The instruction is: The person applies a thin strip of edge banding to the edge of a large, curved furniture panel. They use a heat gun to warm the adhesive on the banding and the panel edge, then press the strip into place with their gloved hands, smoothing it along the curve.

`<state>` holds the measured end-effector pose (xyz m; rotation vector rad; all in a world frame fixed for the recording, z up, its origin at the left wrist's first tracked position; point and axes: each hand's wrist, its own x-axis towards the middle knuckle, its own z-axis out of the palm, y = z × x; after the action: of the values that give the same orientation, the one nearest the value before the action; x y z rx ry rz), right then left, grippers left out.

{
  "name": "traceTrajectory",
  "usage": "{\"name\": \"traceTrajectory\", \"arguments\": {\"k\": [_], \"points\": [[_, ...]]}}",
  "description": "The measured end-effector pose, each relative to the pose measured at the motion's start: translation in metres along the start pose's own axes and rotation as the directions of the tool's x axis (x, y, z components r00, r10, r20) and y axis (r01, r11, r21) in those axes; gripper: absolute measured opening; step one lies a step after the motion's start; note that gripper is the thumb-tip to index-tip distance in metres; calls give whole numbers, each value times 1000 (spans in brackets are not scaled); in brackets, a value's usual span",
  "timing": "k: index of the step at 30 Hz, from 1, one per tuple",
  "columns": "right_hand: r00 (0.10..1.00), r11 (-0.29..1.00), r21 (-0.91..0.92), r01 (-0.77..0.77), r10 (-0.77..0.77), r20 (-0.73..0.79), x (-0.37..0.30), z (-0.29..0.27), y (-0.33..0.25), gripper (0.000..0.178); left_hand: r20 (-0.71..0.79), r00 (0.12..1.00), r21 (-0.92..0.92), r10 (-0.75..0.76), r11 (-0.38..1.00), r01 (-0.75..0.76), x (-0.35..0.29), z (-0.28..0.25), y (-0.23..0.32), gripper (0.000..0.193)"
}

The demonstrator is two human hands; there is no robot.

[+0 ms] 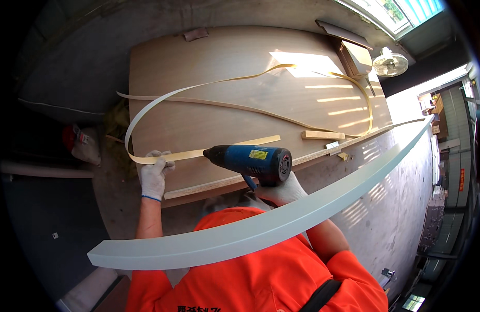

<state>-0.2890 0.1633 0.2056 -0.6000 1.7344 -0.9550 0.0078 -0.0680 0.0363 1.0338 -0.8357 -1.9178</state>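
Observation:
My left hand, in a white glove with a blue cuff edge, pinches a long cream edging strip near the table's front left corner. From there the strip curls back in a wide loop over the wooden sheet, and its short end lies to the right. My right hand, also gloved in white, grips a blue and black heat gun by its handle; the fingers are partly hidden. The black nozzle points left, and appears just above or against the strip. Across my front runs a long pale green-white board, below both hands.
The brown wooden sheet covers the worktable. Near its front right edge lies a small wooden block. Stacked brown boards stand at the far right, beside a white fan. A white sack sits on the left.

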Motion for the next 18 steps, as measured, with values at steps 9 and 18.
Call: {"name": "traceTrajectory", "arguments": {"k": [9,18], "points": [[1000,992,-124,16,-16,-2,10,8,-8,52,-16,1000,-18,-2,1000,2,-1,-1,0,23],[988,977,-186,-104,80,-131,16,-18,29,48,-23,1000,5,10,1000,-10,2,-2,-1,22]]}}
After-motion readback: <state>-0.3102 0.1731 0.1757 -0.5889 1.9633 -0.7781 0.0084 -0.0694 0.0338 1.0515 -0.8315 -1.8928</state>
